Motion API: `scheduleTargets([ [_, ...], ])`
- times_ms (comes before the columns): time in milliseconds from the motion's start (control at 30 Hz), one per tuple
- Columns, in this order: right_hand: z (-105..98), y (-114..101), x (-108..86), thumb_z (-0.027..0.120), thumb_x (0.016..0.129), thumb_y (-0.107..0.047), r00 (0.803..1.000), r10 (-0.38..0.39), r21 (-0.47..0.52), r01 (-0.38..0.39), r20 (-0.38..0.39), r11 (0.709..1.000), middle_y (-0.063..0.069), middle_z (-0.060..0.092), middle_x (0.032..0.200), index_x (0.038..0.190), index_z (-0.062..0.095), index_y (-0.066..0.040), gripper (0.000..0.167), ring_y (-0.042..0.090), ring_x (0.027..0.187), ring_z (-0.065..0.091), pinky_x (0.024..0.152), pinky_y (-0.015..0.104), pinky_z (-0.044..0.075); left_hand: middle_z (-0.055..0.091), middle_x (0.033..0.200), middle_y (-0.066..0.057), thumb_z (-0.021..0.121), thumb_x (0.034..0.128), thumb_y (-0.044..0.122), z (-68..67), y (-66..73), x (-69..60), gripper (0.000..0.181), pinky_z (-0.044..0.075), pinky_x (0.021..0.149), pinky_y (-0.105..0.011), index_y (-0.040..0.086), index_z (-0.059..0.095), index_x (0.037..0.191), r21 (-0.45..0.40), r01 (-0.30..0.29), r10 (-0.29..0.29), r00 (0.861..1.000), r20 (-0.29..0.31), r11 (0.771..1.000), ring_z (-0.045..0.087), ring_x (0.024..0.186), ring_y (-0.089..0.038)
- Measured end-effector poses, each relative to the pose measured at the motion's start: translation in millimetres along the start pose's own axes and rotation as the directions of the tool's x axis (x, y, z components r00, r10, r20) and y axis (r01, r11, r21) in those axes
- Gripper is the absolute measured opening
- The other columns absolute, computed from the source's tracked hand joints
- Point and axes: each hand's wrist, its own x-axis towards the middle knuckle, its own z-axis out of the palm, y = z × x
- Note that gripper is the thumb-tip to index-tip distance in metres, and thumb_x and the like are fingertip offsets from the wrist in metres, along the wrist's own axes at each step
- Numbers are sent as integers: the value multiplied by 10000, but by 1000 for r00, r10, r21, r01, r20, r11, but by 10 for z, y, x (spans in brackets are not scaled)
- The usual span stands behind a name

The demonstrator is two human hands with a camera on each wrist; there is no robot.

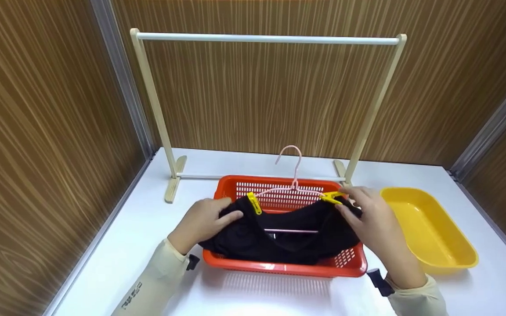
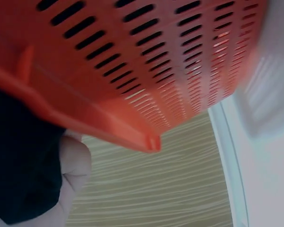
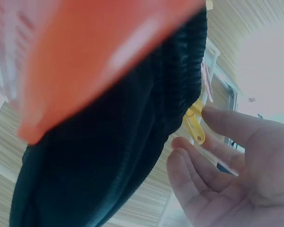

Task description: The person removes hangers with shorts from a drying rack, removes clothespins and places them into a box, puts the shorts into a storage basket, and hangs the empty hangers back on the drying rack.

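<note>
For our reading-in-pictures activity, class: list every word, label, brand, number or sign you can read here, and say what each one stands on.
Cream left sleeve: a short dark print, too small and blurred to read.
No other lettering, number or sign can be made out, including on the black garment, yellow clips, red basket or yellow basin.

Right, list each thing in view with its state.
Black garment: partly covering the red basket
Red basket: upright
Pink hanger: unhung, hook free
Left yellow clip: fastened to the garment
Right yellow clip: at garment edge, closure unclear
Rack: upright
Yellow tub: upright
Left hand: gripping the garment
Right hand: at right clip, grip unclear
</note>
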Motion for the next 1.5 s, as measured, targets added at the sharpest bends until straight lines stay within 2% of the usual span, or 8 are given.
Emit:
scheduleTargets([
  [233,10,-41,-9,811,879,-27,1000,21,12,-20,-10,1000,163,723,1097,1249,687,11,392,341,1013,679,922,518,532,256,637,99,594,1005,550,24,-3,12,472,323,602,-310,169,463,759,35,-50,52,997,-61,998,415,560,-137],
  [333,7,-39,-3,819,870,-23,1000,7,7,-7,-28,1000,151,724,1091,1226,697,4,378,324,1014,669,921,500,530,253,635,98,593,1007,549,28,0,31,479,322,597,-309,166,461,750,44,-61,65,995,-78,997,415,558,-140],
  [467,15,-25,7,843,840,-14,996,-63,-12,63,-58,998,138,724,1044,1142,714,2,329,305,974,651,891,456,524,249,637,102,592,1006,555,38,-1,43,485,315,596,-298,171,455,741,52,-59,63,994,-89,997,414,562,-131],
  [667,39,16,12,865,804,9,979,-182,-37,179,-95,983,93,689,932,1019,708,-23,268,247,864,608,800,349,478,250,632,112,612,1001,539,40,13,25,471,308,588,-290,182,453,737,55,-43,48,995,-92,998,411,560,-121],
  [833,34,33,14,857,791,47,961,-239,-51,234,-138,971,86,680,914,994,714,-24,258,249,837,602,779,337,468,259,634,104,629,1000,509,45,16,28,470,313,580,-305,164,454,734,78,-70,80,989,-122,994,412,556,-139],
  [967,41,31,12,865,786,40,954,-257,-53,252,-153,966,78,689,914,985,725,-36,256,242,829,609,769,340,488,251,636,108,625,1003,511,58,7,10,463,309,581,-296,173,453,737,63,-66,73,990,-121,996,401,556,-127],
  [1267,5,68,7,858,767,76,942,-210,-1,218,-263,976,43,704,860,931,758,-58,235,219,791,620,765,276,461,268,644,112,617,1008,510,68,-1,-3,451,316,594,-298,175,467,746,48,-51,56,992,-115,998,412,572,-125],
  [1500,-56,105,-12,869,770,57,951,-161,-18,162,-262,987,53,704,868,951,770,-60,237,205,810,634,792,183,455,280,635,115,627,1003,510,78,10,-15,447,325,597,-298,182,474,741,31,-31,34,995,-96,999,427,579,-126],
])
